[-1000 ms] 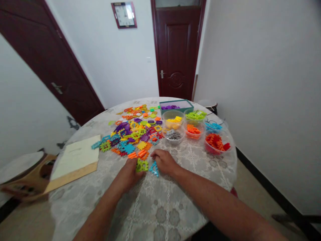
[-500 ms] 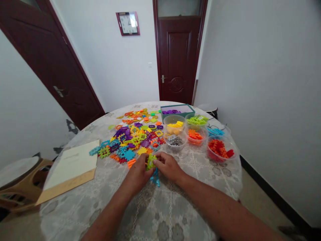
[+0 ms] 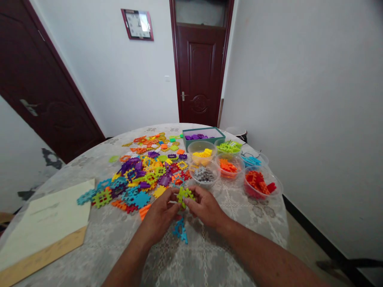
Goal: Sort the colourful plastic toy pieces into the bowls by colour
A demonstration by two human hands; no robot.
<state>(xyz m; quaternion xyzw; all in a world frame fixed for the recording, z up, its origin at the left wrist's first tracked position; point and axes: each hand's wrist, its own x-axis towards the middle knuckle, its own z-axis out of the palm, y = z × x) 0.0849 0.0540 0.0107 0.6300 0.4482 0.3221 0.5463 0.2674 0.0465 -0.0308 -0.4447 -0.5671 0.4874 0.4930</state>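
A lime-green notched building piece (image 3: pixel 184 194) is held between both hands over the near middle of the table. My left hand (image 3: pixel 163 213) is closed on its left side, thumb and fingertips against the edge. From the other side my right hand (image 3: pixel 207 206) pinches it, the thumb lying across its front. Just below the hands a blue lattice piece (image 3: pixel 180 231) lies on the tablecloth. An orange piece (image 3: pixel 145 211) shows partly behind my left hand, and a yellow square piece (image 3: pixel 160 191) lies farther back.
Loose coloured pieces (image 3: pixel 140 167) spread over the table's left half. Clear tubs hold grey pieces (image 3: pixel 204 174), yellow, orange, green, blue and red pieces (image 3: pixel 259 183). Behind stands a green-edged box (image 3: pixel 221 134) with purple pieces. A paper pad (image 3: pixel 56 211) lies at left.
The view has shifted to the right and come closer. The green piece has turned to show its face more fully. More of the blue piece shows below the hands.
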